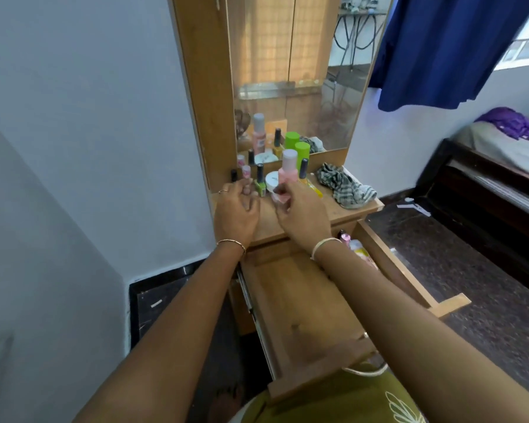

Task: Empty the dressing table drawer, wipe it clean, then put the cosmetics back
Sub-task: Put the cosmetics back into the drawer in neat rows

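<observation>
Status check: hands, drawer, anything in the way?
Right hand pinches pink bottle; left hand by small bottles, grip unclear. Drawer open, few items back right. Cloth aside on tabletop.

Bottles (260, 181) stand just beyond my left hand (237, 209), tall bottle (288, 169) in my right hand (302, 213); cloth (344, 186) farther right, drawer (299, 306) beneath both wrists.

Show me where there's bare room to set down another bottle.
The drawer floor is mostly bare, between its left wall and the bottles in its far right corner. On the tabletop, a strip lies free between the right hand and the cloth. Crowded around the pink bottle.
</observation>
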`<action>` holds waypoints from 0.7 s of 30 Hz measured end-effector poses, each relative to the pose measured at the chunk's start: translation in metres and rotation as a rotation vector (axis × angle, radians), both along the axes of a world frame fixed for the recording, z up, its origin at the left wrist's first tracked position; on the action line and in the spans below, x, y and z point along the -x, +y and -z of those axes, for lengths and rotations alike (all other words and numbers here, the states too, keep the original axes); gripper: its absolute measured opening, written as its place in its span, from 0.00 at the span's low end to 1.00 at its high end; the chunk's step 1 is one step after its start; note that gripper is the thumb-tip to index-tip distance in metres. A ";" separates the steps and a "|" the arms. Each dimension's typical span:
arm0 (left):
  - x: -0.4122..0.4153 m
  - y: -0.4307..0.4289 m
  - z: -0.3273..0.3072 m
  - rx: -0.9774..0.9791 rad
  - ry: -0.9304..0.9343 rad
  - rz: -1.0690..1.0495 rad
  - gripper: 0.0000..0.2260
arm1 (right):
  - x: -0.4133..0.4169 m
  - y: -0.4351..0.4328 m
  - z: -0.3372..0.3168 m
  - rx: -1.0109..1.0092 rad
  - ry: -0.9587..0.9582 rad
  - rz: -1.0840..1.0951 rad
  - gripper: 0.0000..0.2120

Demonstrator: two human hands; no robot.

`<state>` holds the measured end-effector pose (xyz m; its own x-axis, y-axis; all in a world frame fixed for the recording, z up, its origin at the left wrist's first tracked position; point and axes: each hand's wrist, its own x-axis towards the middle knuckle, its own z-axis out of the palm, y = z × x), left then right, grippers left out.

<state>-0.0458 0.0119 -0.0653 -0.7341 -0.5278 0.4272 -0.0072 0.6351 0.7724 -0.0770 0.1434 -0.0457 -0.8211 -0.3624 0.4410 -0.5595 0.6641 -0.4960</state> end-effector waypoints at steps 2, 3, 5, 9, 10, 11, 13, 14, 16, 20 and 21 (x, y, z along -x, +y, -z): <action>0.006 -0.016 -0.001 -0.003 -0.047 -0.019 0.17 | 0.006 -0.022 -0.004 -0.074 0.038 -0.064 0.12; 0.009 -0.023 -0.002 0.005 -0.072 -0.026 0.18 | 0.009 -0.030 -0.006 -0.135 0.072 -0.086 0.13; 0.016 -0.034 -0.002 0.022 -0.131 -0.022 0.20 | 0.018 -0.044 -0.011 -0.263 0.131 -0.091 0.18; 0.033 -0.048 -0.001 0.048 -0.193 0.013 0.22 | 0.038 -0.064 -0.011 -0.408 0.119 -0.071 0.26; 0.037 -0.050 0.000 0.075 -0.207 0.014 0.22 | 0.043 -0.067 -0.010 -0.432 0.126 -0.067 0.26; 0.041 -0.051 0.000 0.108 -0.219 0.012 0.22 | 0.046 -0.070 -0.009 -0.459 0.134 -0.062 0.27; 0.048 -0.053 0.002 0.172 -0.240 0.003 0.20 | 0.052 -0.073 -0.008 -0.497 0.140 -0.057 0.26; 0.050 -0.054 0.003 0.193 -0.243 -0.004 0.19 | 0.054 -0.074 -0.007 -0.499 0.129 -0.059 0.25; 0.054 -0.054 0.006 0.202 -0.231 -0.025 0.18 | 0.058 -0.077 -0.005 -0.478 0.095 -0.073 0.21; 0.058 -0.056 0.011 0.179 -0.173 -0.044 0.14 | 0.058 -0.080 -0.003 -0.391 0.074 -0.071 0.15; 0.058 -0.056 0.012 0.168 -0.156 -0.041 0.13 | 0.058 -0.080 -0.002 -0.377 0.076 -0.074 0.16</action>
<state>-0.1038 -0.0444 -0.0772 -0.7776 -0.4897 0.3943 -0.1467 0.7512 0.6435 -0.1351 0.0630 -0.0441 -0.7567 -0.5680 0.3236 -0.6386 0.7481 -0.1801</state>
